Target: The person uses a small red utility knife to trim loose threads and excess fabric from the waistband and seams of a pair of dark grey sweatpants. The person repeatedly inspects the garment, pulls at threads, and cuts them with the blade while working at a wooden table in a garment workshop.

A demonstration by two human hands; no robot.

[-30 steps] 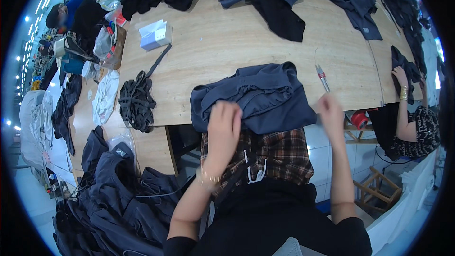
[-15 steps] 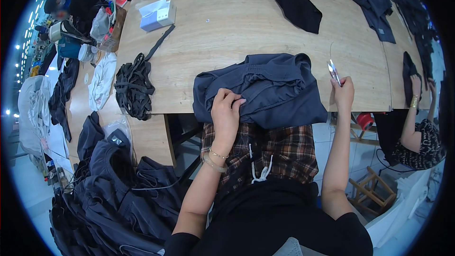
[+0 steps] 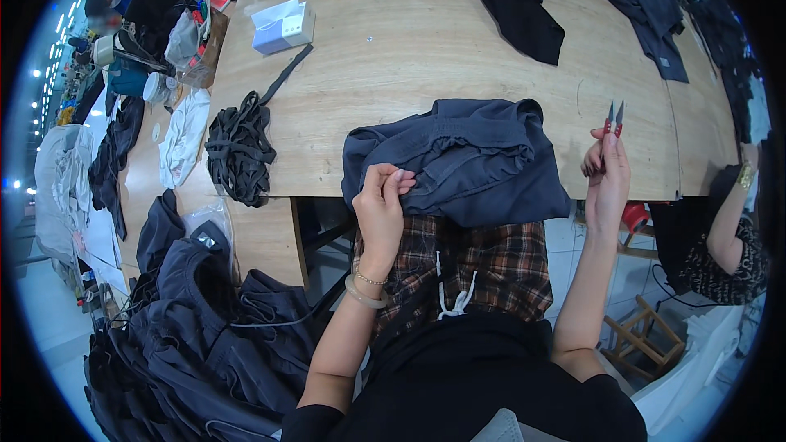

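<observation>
A dark blue-grey garment [image 3: 483, 184] lies bunched at the table's near edge and hangs partly over my lap. Its gathered elastic waistband [image 3: 512, 154] faces up. My left hand [image 3: 381, 200] is closed in a pinch at the garment's left front part; just how much cloth lies between the fingertips is hard to see. Off to the right of the garment, my right hand [image 3: 607, 176] is raised and closed around small red-handled thread snips [image 3: 613, 127], whose two blades point away from me and stand apart.
A bundle of dark straps [image 3: 237, 151] and a tissue box [image 3: 283, 29] lie on the wooden table [image 3: 344, 74]. More dark garments [image 3: 516, 8] cover its far edge. A heap of clothing [image 3: 196, 327] sits at lower left. Another person's arm [image 3: 733, 205] is at right, near a wooden stool [image 3: 643, 336].
My right hand has moved right with the snips, which now point straight away with their blades apart. My left hand keeps its pinch at the garment, slightly shifted.
</observation>
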